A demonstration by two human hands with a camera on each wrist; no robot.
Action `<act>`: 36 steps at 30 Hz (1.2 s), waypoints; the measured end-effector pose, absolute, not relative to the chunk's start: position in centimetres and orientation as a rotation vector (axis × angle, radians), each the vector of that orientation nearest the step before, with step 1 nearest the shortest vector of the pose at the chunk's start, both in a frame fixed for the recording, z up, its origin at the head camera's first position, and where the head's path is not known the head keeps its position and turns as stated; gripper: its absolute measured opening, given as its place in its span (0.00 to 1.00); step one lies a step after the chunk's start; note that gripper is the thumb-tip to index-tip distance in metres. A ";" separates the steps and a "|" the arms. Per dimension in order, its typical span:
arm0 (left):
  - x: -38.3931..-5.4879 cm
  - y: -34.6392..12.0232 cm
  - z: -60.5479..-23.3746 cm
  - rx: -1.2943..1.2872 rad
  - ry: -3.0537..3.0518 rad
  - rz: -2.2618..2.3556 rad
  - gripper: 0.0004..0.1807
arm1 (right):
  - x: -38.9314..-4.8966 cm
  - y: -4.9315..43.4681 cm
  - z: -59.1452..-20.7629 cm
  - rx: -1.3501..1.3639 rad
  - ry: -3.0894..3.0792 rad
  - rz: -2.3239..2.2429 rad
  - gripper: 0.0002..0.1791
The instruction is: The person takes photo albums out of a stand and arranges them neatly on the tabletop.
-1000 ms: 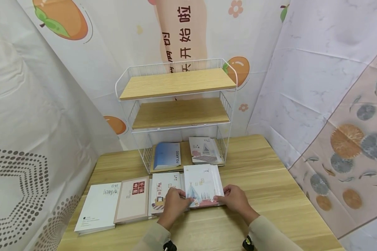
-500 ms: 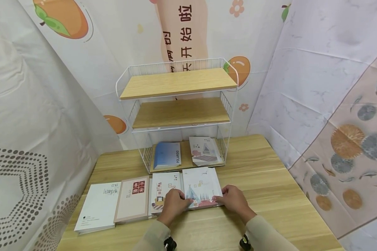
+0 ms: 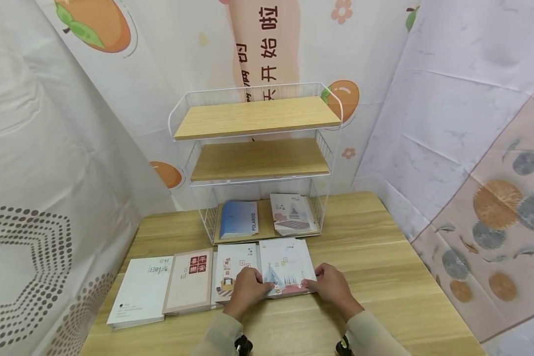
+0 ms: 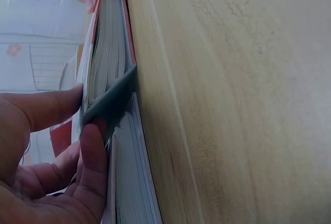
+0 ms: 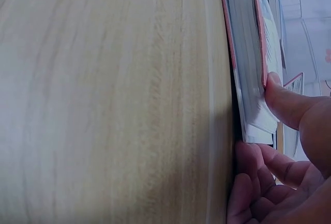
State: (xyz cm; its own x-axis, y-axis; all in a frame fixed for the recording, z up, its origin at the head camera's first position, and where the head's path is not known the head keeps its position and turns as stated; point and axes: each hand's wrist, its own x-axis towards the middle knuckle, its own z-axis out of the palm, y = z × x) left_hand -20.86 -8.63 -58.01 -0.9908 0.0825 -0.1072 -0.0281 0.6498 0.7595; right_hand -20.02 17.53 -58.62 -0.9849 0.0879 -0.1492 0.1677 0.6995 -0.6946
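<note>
A photo album with a teepee on its white cover (image 3: pixel 287 262) lies at the right end of a row on the table. My left hand (image 3: pixel 247 291) grips its lower left corner, thumb on the cover and fingers at the side. At the lower right corner my right hand (image 3: pixel 335 287) holds it, thumb also on top; in the right wrist view its fingers (image 5: pixel 249 157) curl at the edge near the tabletop. The thick page block (image 4: pixel 108 43) shows between the covers in the left wrist view. Touching its left side is an album with a yellow vehicle (image 3: pixel 226 267), partly behind my left hand.
Farther left lie a beige album (image 3: pixel 189 282) with red squares and a white album (image 3: pixel 140 291). Behind the row stands a white wire rack (image 3: pixel 258 178) with wooden shelves. Its bottom shelf bears a blue POLAROID album (image 3: pixel 239 217) and a white illustrated album (image 3: pixel 293 212).
The far edge of the teepee album has come down and the album has shifted slightly left, against its neighbour. Both hands keep their hold. The head view has shifted a little.
</note>
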 end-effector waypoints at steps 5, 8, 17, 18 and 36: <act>-20.8 -8.5 -58.1 0.044 2.756 1.226 0.20 | -19.8 17.5 -58.7 0.209 2.797 -1.159 0.28; -20.7 -8.5 -58.0 0.066 2.787 1.215 0.21 | -19.8 17.5 -58.9 0.214 2.796 -1.165 0.27; -20.6 -8.3 -57.9 0.087 2.813 1.181 0.22 | -19.6 17.6 -58.9 0.223 2.796 -1.181 0.27; -20.6 -8.4 -57.8 0.083 2.811 1.182 0.21 | -19.6 17.6 -58.9 0.226 2.796 -1.179 0.28; -21.1 -8.7 -57.9 0.056 2.721 1.243 0.23 | -19.7 17.5 -59.1 0.283 2.802 -1.209 0.29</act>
